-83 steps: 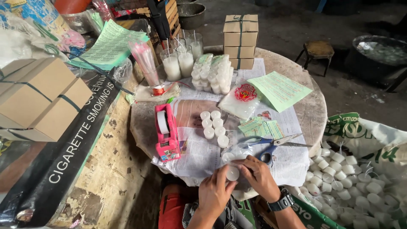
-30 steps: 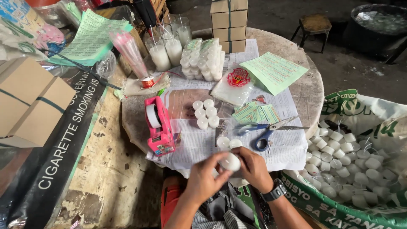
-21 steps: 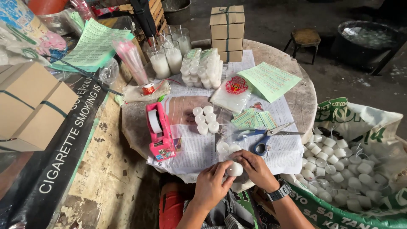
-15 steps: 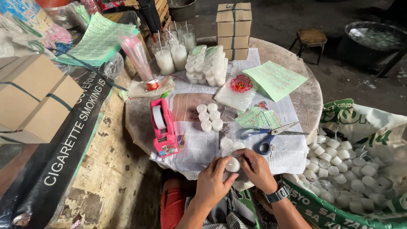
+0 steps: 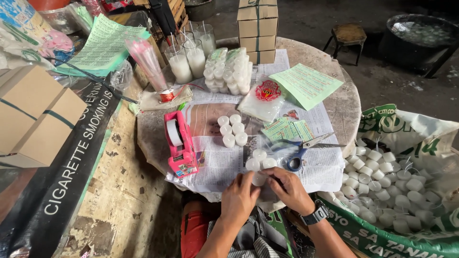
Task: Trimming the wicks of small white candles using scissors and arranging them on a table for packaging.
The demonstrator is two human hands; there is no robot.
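White candle (image 5: 258,179), small and round, sits pinched between the fingertips of the left hand (image 5: 240,197) and right hand (image 5: 288,188) at the near edge of the newspaper-covered round table (image 5: 348,107), just below three loose candles (image 5: 258,160) and blue-handled scissors (image 5: 301,150), right of the pink tape dispenser (image 5: 178,143).

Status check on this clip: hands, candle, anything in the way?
Left hand and right hand both pinch one small white candle. Scissors lie just beyond.

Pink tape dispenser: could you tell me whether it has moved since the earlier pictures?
No. The pink tape dispenser sits at the left edge of the newspaper as before; only the camera shifted.
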